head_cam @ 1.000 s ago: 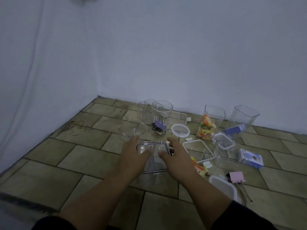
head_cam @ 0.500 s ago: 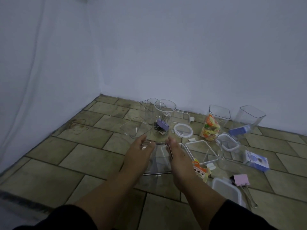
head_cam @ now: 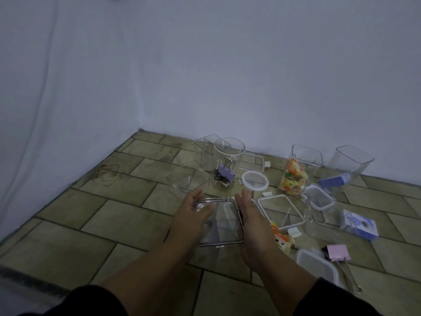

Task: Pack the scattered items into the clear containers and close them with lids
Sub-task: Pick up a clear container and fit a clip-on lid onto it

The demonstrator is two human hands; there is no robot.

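A clear square container with a dark-rimmed lid (head_cam: 224, 224) stands on the tiled floor in front of me. My left hand (head_cam: 193, 216) lies against its left side with the thumb resting on the lid's corner. My right hand (head_cam: 251, 221) lies along its right edge with the fingers straight. Behind it, a round jar (head_cam: 227, 160) holds binder clips, and a round white-rimmed lid (head_cam: 254, 180) lies beside that jar. A tall container (head_cam: 296, 176) holds colourful sweets. Sweet packets (head_cam: 282, 239) lie partly hidden behind my right wrist.
To the right lie a white-rimmed square lid (head_cam: 281, 212), a small open container (head_cam: 317, 200), two blue boxes (head_cam: 361, 226), a pink binder clip (head_cam: 338, 253) and a white lid (head_cam: 316, 267). An empty container (head_cam: 350, 160) stands by the wall, and another (head_cam: 189, 179) lies to the left.
Both hands slid off the top of the lid and outward to the container's sides. The view shifted slightly, and the other items stayed where they were.
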